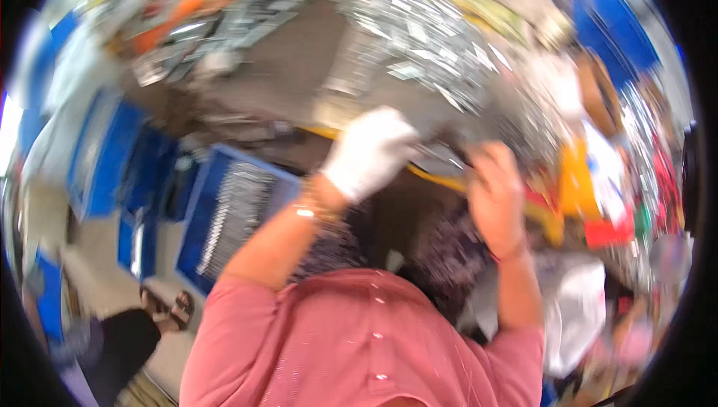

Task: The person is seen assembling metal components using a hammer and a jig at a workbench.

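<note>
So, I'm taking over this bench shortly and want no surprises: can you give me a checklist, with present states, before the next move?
1. Left hand gloved: ok, a white glove is on.
2. Right hand gloved: not ok, it is bare.
3. Left wrist free of jewellery: not ok, a gold-coloured bracelet is there.
4. Grip on the item between the hands: cannot tell, too blurred.
5. Loose metal pieces in front of the person: ok, heaped beyond the hands.
6. Blue crate at the left stocked: ok, metal parts lie in it.
</note>
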`<state>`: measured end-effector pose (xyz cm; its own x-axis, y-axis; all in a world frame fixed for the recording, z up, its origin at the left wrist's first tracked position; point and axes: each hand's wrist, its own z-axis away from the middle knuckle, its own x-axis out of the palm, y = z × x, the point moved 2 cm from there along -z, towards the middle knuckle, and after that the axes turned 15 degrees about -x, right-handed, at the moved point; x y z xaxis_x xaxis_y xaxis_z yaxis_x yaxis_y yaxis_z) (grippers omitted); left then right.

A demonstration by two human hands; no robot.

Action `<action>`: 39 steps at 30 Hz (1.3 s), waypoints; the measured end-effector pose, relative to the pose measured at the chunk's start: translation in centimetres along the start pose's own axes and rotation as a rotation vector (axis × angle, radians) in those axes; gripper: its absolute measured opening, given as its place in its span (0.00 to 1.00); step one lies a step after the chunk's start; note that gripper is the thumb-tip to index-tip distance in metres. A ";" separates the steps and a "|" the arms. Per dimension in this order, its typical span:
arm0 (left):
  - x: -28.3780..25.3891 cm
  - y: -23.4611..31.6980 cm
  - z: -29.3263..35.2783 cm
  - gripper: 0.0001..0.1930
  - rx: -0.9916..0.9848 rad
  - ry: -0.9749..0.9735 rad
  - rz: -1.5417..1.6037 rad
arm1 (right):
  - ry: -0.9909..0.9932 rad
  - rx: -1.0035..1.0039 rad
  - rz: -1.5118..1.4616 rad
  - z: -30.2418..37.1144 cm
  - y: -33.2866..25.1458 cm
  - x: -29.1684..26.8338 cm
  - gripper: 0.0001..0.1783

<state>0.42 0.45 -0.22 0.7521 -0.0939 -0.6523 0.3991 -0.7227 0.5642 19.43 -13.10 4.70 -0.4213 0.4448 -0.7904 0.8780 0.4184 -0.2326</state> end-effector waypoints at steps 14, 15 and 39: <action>2.7 -1.5 0.4 0.09 -0.185 -0.095 0.154 | -0.183 -0.015 0.273 2.0 0.6 1.8 0.13; 2.5 -1.5 0.5 0.10 -0.202 -0.087 0.151 | -0.248 0.050 0.250 2.2 0.6 2.1 0.12; 5.4 -2.2 -0.5 0.09 -0.178 -0.013 0.120 | -0.219 0.163 0.024 3.3 4.6 2.8 0.14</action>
<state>3.85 1.82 -4.73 0.7935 -0.1815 -0.5808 0.3942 -0.5739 0.7178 23.07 -12.57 -0.48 -0.3560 0.2636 -0.8965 0.9196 0.2692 -0.2861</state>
